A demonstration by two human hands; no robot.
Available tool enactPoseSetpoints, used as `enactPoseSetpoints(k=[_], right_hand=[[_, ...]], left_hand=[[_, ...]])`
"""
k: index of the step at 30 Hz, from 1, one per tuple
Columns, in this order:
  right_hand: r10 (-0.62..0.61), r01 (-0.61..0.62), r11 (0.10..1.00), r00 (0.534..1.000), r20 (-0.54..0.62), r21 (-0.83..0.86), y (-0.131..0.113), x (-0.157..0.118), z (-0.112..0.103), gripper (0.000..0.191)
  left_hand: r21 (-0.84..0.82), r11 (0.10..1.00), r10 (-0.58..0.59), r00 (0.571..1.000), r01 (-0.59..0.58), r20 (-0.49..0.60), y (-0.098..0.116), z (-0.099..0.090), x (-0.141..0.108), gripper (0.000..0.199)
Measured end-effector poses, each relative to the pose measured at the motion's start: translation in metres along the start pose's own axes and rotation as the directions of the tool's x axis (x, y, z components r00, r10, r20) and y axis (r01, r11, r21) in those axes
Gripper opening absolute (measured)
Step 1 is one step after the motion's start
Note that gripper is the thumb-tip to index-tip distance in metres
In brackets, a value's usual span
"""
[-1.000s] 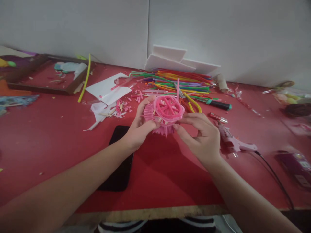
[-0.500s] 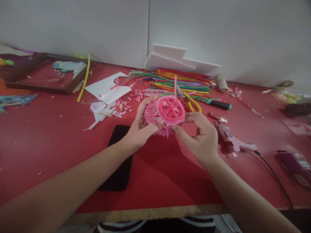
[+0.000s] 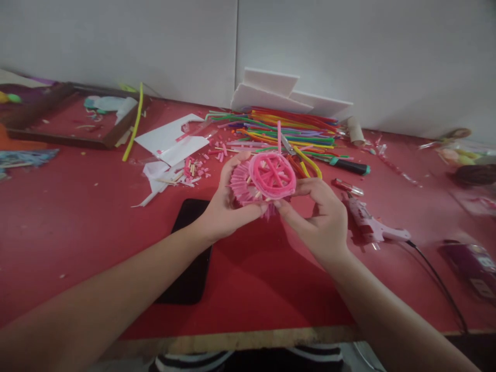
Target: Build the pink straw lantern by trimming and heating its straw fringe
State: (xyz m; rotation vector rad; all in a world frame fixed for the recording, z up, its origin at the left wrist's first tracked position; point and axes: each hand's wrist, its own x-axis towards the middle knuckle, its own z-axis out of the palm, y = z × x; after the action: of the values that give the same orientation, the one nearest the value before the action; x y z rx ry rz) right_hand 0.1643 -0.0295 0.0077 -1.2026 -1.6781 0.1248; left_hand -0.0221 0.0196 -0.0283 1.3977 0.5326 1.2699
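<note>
Between both hands, above the table, is a pink craft model (image 3: 273,175) with a spoked ring on top, a pleated skirt-like edge below and a thin pink stick rising at its back. My left hand (image 3: 228,206) wraps the model's left side, thumb laid along its near lower edge. Its right side is pinched by my right hand (image 3: 320,214), thumb at the lower front and index finger at the side; the other fingers are curled. Pale sticks show between the ring and the skirt. The model's underside is hidden.
On the red table (image 3: 96,222) lie a black phone (image 3: 188,258), a corded pink glue gun (image 3: 372,225), yellow-handled scissors (image 3: 308,160), a black-handled tool (image 3: 351,166), colourful pipe cleaners (image 3: 290,126), pink scraps (image 3: 196,170) and white paper (image 3: 170,139). A dark frame (image 3: 58,137) is far left.
My left thumb has slid right along the model's near edge, towards my right thumb. The model has barely shifted and my right hand keeps its hold.
</note>
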Motion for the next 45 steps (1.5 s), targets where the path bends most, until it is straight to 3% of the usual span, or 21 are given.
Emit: enactPoseSetpoints(k=[10, 16, 26, 33, 45], right_hand=[[0.015, -0.015, 1.000, 1.000, 0.004, 0.009, -0.0003, -0.0012, 0.0005, 0.014], [0.030, -0.031, 0.999, 1.000, 0.007, 0.030, -0.0011, -0.0011, -0.0001, 0.017], [0.037, -0.038, 0.999, 0.999, 0.031, 0.017, -0.0011, -0.0008, -0.0005, 0.019], [0.142, -0.147, 0.984, 0.988, 0.063, 0.098, 0.0004, -0.0010, -0.0013, 0.020], [0.245, -0.266, 0.948, 0.960, 0.132, 0.174, 0.0029, -0.0008, -0.0018, 0.016]], left_hand=[[-0.068, 0.997, -0.023, 1.000, 0.023, 0.003, -0.0021, 0.0006, 0.0000, 0.078], [-0.028, 1.000, 0.010, 0.999, -0.011, -0.047, -0.0048, 0.0038, -0.0018, 0.070], [0.020, 1.000, 0.025, 0.999, -0.024, -0.041, -0.0009, 0.0032, -0.0010, 0.069], [-0.032, 0.999, -0.015, 0.999, 0.016, 0.032, 0.0007, 0.0008, -0.0026, 0.077], [0.012, 1.000, -0.001, 0.999, 0.001, -0.033, -0.0017, 0.0013, -0.0007, 0.073]])
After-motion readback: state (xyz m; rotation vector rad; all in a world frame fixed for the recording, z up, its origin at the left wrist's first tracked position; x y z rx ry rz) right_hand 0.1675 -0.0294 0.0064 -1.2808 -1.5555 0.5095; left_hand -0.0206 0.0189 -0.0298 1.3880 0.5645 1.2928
